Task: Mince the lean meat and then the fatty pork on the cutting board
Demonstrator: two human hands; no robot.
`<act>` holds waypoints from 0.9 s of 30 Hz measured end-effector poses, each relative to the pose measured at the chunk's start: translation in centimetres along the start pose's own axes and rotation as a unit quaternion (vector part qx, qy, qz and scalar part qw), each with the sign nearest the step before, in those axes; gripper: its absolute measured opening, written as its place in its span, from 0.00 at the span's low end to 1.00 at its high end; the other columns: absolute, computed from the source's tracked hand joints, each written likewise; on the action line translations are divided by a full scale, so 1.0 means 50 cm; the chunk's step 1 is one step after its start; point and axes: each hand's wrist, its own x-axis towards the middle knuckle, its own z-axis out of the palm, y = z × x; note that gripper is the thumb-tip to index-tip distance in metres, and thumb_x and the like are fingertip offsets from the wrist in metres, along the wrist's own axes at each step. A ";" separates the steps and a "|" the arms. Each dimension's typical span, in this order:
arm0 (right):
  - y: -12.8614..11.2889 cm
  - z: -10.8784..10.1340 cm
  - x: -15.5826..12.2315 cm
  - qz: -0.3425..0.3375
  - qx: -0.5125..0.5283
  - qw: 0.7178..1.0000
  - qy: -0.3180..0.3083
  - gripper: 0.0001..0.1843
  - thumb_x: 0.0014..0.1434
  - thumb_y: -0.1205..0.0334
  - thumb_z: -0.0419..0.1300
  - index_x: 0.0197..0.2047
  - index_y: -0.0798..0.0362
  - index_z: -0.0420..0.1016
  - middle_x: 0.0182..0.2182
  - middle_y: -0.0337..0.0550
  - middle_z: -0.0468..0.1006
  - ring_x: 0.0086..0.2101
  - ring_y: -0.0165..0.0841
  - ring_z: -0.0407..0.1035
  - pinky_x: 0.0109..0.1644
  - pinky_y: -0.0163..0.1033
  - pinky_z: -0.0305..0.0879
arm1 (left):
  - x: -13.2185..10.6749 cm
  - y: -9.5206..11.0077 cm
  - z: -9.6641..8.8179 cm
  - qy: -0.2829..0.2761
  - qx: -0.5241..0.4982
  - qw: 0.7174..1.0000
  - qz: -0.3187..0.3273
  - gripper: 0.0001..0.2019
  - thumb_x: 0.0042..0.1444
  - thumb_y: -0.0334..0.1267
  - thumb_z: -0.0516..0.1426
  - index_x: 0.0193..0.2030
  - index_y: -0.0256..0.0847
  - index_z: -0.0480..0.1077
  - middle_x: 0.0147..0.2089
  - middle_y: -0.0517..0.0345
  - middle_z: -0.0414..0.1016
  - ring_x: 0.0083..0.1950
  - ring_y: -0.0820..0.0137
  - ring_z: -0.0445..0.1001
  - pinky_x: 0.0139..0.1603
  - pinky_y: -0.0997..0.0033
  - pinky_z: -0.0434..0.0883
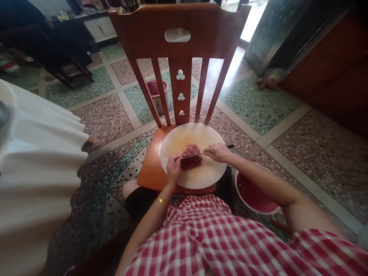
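Note:
A round pale cutting board (pixel 201 174) lies on the seat of a wooden chair (pixel 178 42). A heap of minced red meat (pixel 191 157) sits at its middle. My right hand (pixel 218 152) is closed around the handle of a knife (pixel 192 155), whose blade lies across the meat. My left hand (pixel 173 170) rests at the left of the meat, fingers curled onto the tip end of the blade.
A red bowl (pixel 253 195) stands on the floor at my right knee. A small red bucket (pixel 155 94) stands behind the chair back. White cloth (pixel 34 165) covers a surface at the left. Terrazzo floor all round; dark furniture at far left and right.

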 end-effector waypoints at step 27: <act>-0.225 0.131 -0.164 0.073 0.310 0.939 0.127 0.28 0.61 0.61 0.44 0.65 0.52 0.50 0.53 0.48 0.70 0.52 0.38 0.64 0.55 0.46 0.60 | -0.034 -0.074 -0.032 0.115 -0.092 0.980 -0.133 0.14 0.58 0.42 0.46 0.41 0.38 0.68 0.30 0.58 0.67 0.33 0.74 0.68 0.37 0.74 0.66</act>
